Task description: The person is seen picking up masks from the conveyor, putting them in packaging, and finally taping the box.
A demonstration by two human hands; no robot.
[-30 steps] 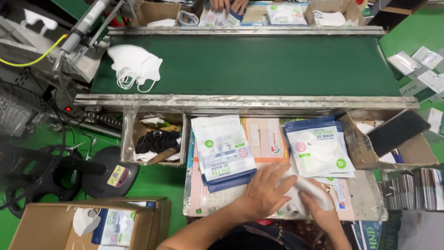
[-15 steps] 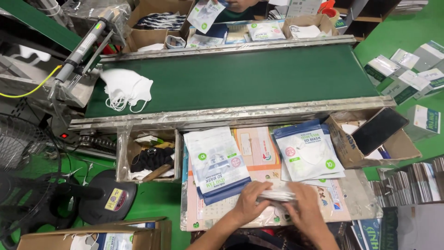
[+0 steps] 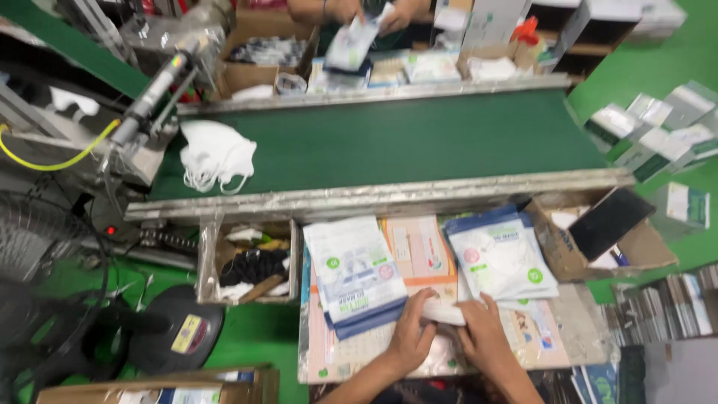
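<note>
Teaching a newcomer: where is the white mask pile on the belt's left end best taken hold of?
Probably the domed bodies of the white masks, pinched from above. They lie flat on the green belt with thin ear loops trailing at the near edge, which look likely to tangle.

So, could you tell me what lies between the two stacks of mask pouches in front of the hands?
In the head view, an orange-pink printed card sheet lies between the left pouch stack and the right pouch stack, just beyond both hands.

White-blue pouch stacks (image 3: 357,273) on worktable
</note>
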